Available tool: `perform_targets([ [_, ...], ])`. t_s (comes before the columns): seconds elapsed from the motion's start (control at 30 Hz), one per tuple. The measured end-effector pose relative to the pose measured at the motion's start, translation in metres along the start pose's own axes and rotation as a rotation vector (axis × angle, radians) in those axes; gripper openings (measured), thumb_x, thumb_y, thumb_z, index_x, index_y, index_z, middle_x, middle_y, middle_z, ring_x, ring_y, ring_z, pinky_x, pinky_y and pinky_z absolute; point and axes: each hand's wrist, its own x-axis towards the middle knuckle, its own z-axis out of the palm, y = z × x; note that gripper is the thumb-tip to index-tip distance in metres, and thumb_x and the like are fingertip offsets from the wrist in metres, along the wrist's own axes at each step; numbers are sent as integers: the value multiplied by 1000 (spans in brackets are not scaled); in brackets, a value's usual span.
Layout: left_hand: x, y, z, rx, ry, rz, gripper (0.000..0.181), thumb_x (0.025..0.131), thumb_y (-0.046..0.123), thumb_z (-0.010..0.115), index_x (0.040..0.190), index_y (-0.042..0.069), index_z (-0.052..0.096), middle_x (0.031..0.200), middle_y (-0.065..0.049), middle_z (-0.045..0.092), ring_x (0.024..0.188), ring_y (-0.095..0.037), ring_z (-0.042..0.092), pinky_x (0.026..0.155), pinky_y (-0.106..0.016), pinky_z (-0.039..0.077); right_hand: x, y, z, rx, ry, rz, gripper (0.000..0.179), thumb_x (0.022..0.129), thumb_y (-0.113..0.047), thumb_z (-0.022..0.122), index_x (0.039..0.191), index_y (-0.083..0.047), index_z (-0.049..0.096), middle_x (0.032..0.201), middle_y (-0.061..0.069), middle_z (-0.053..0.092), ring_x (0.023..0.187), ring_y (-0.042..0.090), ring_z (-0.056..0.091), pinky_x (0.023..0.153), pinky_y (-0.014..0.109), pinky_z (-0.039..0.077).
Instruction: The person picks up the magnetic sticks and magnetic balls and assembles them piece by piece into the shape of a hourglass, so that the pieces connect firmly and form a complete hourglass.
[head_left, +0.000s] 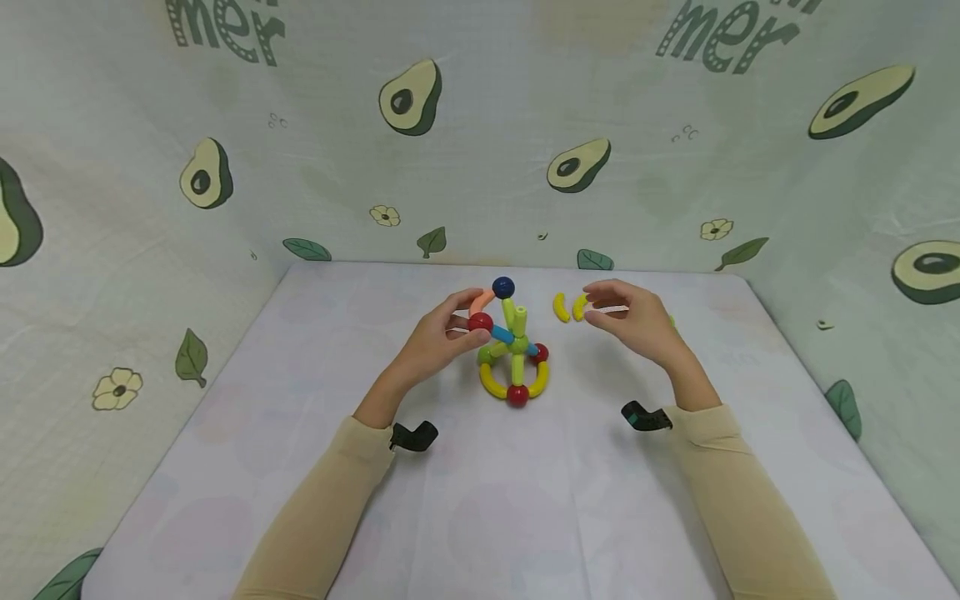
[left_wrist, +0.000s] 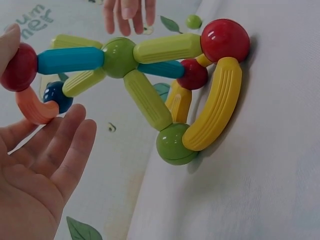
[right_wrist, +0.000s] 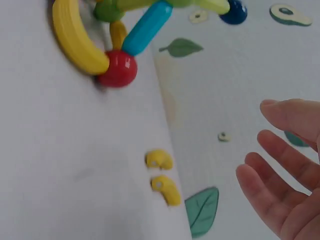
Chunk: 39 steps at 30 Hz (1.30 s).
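My left hand [head_left: 433,335] grips a red ball [head_left: 481,322] on the upper left of a ball-and-stick building toy. In the left wrist view its thumb presses that ball, with fingers by the curved orange stick [left_wrist: 35,107], which joins a dark blue ball [left_wrist: 58,95]. A blue stick [left_wrist: 71,60] runs from the gripped ball to the central green ball [left_wrist: 120,57]. The base is a ring of curved yellow sticks [left_wrist: 220,105] with red and green balls. My right hand [head_left: 637,318] hovers with fingers loosely bent, holding nothing.
Two loose curved yellow sticks [right_wrist: 160,159] lie at the back of the white-covered table [head_left: 495,500], close to the right hand in the head view. A loose green ball [left_wrist: 193,21] lies farther off. A hanging avocado-print cloth [head_left: 487,200] borders the table.
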Motion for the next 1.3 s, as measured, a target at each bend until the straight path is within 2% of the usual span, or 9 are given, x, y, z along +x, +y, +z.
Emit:
perform_targets([
  [0.1, 0, 0, 0, 2, 3, 1, 74, 96, 40, 81, 160, 30, 45, 156, 1, 51, 121, -22, 67, 100, -39, 60, -2, 20, -17, -86, 10, 30, 43, 100, -16, 77, 140, -8, 64, 140, 14, 66, 128, 35, 62, 104, 55, 56],
  [0.33, -1, -3, 0, 0, 6, 6, 72, 97, 37, 80, 160, 29, 45, 156, 0, 52, 120, -22, 67, 100, -38, 60, -5, 69, -53, -243, -3, 90, 41, 101, -12, 73, 140, -3, 64, 143, 23, 61, 132, 45, 54, 102, 63, 53],
  [0.53, -1, -4, -1, -5, 11, 0, 73, 97, 37, 80, 160, 30, 45, 157, 0, 51, 121, -23, 66, 99, -39, 60, -6, 94, -66, -313, -59, 109, 42, 101, -14, 72, 139, 0, 65, 143, 30, 58, 130, 52, 53, 102, 69, 47],
  [0.77, -2, -3, -1, -12, 11, -6, 73, 96, 37, 81, 160, 30, 45, 156, 1, 52, 119, -22, 67, 100, -40, 60, -8, 110, -68, -320, -105, 145, 41, 100, -12, 73, 138, 2, 65, 140, 30, 60, 126, 52, 57, 103, 67, 48],
  [1.0, -1, 1, -1, -7, 3, -6, 74, 96, 37, 81, 160, 28, 45, 155, 0, 52, 119, -23, 67, 101, -40, 59, -11, 122, -69, -296, -125, 162, 40, 99, -9, 73, 136, 2, 65, 133, 29, 64, 119, 48, 63, 98, 64, 52],
  [1.17, 0, 1, 0, -4, 0, -9, 74, 96, 37, 81, 160, 28, 45, 156, -1, 51, 120, -23, 67, 102, -40, 59, -12, 122, -68, -301, -117, 153, 39, 100, -13, 74, 135, 1, 66, 131, 29, 65, 116, 47, 65, 96, 62, 54],
  [1.3, 0, -1, 0, -7, -2, -12, 74, 97, 38, 80, 160, 29, 44, 157, 0, 51, 121, -23, 66, 102, -40, 59, -10, 113, -65, -300, -95, 138, 38, 100, -16, 75, 135, -2, 67, 132, 26, 67, 115, 45, 67, 95, 61, 55],
])
